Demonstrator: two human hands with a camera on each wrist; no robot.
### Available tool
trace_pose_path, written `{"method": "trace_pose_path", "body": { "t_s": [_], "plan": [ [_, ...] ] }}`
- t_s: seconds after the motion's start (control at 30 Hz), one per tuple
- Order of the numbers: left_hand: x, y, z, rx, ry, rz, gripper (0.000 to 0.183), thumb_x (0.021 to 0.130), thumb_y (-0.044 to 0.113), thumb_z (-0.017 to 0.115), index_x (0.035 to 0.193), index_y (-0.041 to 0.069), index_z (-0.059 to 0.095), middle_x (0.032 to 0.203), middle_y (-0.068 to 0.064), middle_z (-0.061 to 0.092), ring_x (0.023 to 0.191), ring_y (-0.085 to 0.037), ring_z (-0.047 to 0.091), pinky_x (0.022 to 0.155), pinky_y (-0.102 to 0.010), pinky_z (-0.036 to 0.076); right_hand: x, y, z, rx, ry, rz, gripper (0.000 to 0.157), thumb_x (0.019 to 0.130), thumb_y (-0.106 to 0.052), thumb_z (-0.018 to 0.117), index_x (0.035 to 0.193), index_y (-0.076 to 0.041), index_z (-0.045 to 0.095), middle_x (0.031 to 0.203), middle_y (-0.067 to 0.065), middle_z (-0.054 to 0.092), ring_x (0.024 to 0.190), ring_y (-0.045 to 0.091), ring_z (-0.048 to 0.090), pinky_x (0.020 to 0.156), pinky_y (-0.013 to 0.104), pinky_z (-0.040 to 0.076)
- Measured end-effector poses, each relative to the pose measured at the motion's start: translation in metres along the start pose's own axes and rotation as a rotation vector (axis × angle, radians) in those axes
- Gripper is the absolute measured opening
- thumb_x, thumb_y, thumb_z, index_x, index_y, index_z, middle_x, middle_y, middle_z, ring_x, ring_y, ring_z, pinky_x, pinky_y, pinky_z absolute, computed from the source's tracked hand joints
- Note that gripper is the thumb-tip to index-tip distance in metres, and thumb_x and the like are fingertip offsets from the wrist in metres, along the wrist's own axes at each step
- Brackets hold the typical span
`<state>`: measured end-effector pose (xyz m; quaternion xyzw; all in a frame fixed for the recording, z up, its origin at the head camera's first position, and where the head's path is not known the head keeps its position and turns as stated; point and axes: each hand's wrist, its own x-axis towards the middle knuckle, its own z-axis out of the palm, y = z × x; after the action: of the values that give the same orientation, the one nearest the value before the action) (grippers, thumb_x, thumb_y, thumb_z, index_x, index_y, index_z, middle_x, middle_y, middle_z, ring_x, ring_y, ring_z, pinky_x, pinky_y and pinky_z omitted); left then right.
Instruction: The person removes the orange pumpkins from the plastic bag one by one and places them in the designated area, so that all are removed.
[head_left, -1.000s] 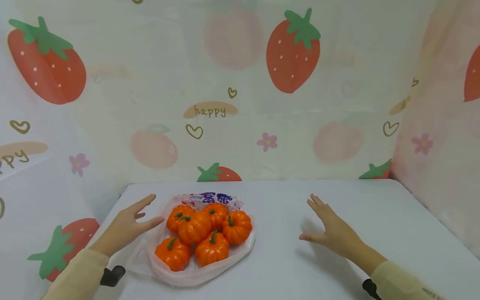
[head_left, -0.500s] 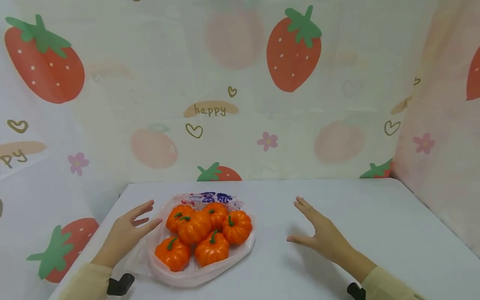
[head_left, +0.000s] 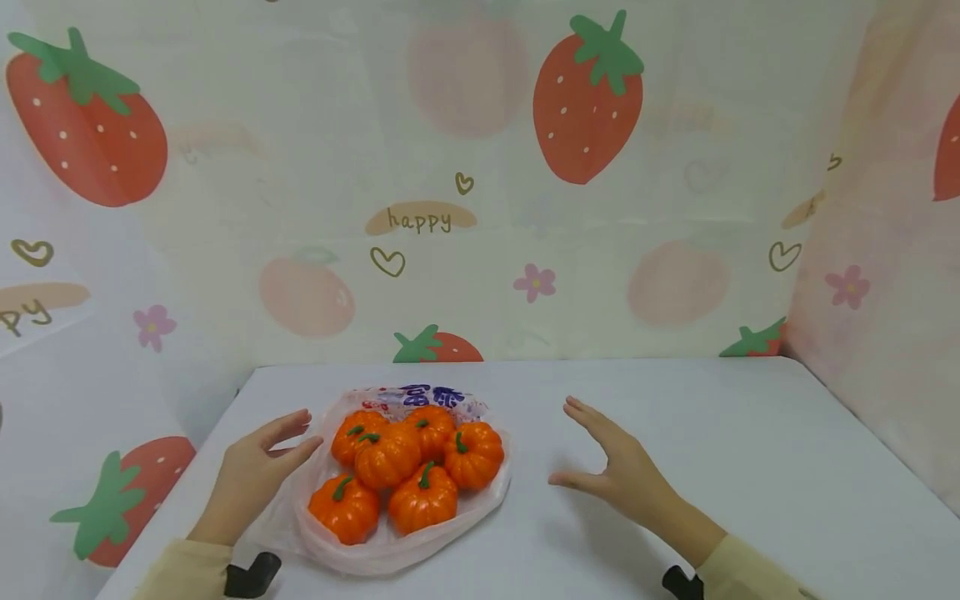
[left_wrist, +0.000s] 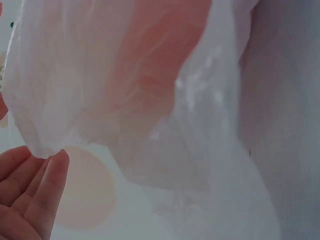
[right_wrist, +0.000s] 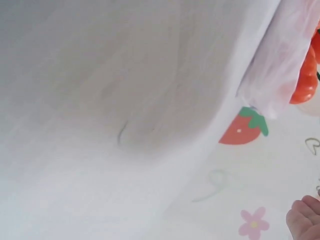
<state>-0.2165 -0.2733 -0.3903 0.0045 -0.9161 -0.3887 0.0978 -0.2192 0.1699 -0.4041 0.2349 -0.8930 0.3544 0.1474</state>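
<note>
Several small orange pumpkins (head_left: 387, 456) with green stems lie in a white plastic bag (head_left: 405, 557), its mouth spread wide and rolled down around them. At the bag's left edge is my left hand (head_left: 251, 467), fingers loosely bent, thumb apart from them and nothing held. The left wrist view puts its fingertips (left_wrist: 61, 156) right at the bag's translucent edge (left_wrist: 45, 145). My right hand (head_left: 626, 471) hovers to the right of the bag, thumb and fingers spread, holding nothing. Only part of that hand (right_wrist: 306, 220) shows in the right wrist view.
The bag stands on the left half of a white table (head_left: 750, 467). Behind it hangs a pale cloth (head_left: 487, 250) printed with strawberries, and more cloth encloses both sides. Black camera straps (head_left: 253, 575) circle the wrists below beige sleeves.
My right hand has moved left, closer to the bag. My left hand has shifted slightly down and its fingers have drawn a little closer together. The pumpkins and bag have stayed put.
</note>
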Motion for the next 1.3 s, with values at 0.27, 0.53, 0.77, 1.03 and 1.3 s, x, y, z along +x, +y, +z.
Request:
{"method": "trace_pose_path", "body": {
  "t_s": [0.27,0.53,0.77,1.03,1.3],
  "plan": [
    [-0.001,0.000,0.006,0.006,-0.017,-0.072,0.065,0.095,0.044,0.064,0.144,0.004,0.050,0.143,-0.021,0.056,0.125,-0.041,0.059,0.098,-0.045,0.053,0.008,-0.010,0.011,0.038,0.011,-0.017,0.083,0.073,-0.033,0.087,0.143,-0.008,0.052,0.151,0.010,0.051,0.138,0.034,0.050,0.109,0.052,0.045],
    [-0.002,0.003,0.009,0.013,-0.011,-0.102,0.061,0.097,0.039,0.063,0.144,0.003,0.050,0.143,-0.022,0.055,0.124,-0.042,0.059,0.099,-0.047,0.052,0.013,-0.015,0.019,0.081,0.012,0.003,0.080,0.072,-0.031,0.088,0.141,-0.007,0.055,0.148,0.010,0.054,0.136,0.034,0.051,0.108,0.053,0.045],
    [0.001,0.001,0.012,0.014,0.035,-0.083,0.056,0.097,0.036,0.064,0.141,0.004,0.054,0.140,-0.019,0.058,0.125,-0.039,0.060,0.100,-0.045,0.051,0.023,-0.018,0.029,0.099,0.045,0.010,0.079,0.071,-0.030,0.089,0.139,-0.006,0.056,0.144,0.011,0.057,0.134,0.034,0.053,0.106,0.051,0.047],
    [0.002,0.003,0.015,-0.010,0.032,-0.104,0.055,0.097,0.034,0.063,0.143,0.005,0.053,0.142,-0.018,0.057,0.128,-0.038,0.057,0.102,-0.047,0.050,0.030,-0.025,0.039,0.155,-0.046,0.068,0.083,0.073,-0.034,0.088,0.143,-0.008,0.052,0.150,0.010,0.052,0.140,0.034,0.047,0.110,0.054,0.043],
    [0.001,0.003,0.017,-0.033,0.016,-0.140,0.055,0.099,0.035,0.061,0.144,0.007,0.052,0.145,-0.018,0.055,0.133,-0.037,0.052,0.105,-0.048,0.047,0.035,-0.030,0.044,0.139,-0.091,0.083,0.083,0.072,-0.033,0.088,0.142,-0.008,0.053,0.146,0.009,0.056,0.138,0.033,0.050,0.110,0.053,0.044]
  ]
}}
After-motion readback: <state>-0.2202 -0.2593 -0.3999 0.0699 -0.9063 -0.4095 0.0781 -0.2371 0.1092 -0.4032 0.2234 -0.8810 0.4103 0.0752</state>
